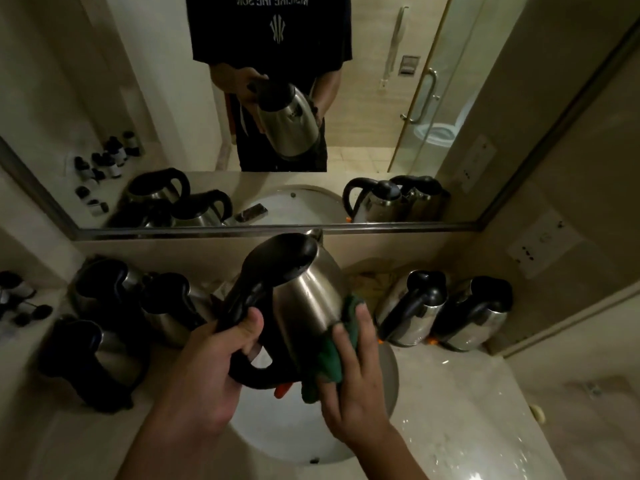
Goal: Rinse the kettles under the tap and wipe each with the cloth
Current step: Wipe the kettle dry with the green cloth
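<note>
A steel kettle (308, 296) with a black lid and handle is tilted over the white sink (277, 431). My left hand (211, 368) grips its black handle. My right hand (353, 386) presses a green cloth (329, 358) against the kettle's lower right side, fingers laid over the cloth. The tap is hidden behind the kettle. An orange bit shows under the kettle's base.
Three steel kettles (104, 355) stand on the counter at the left, two more kettles (446, 313) at the right. Small dark bottles (17, 299) sit at the far left. A mirror (242, 133) rises behind the sink. The marble counter (467, 410) at right is wet.
</note>
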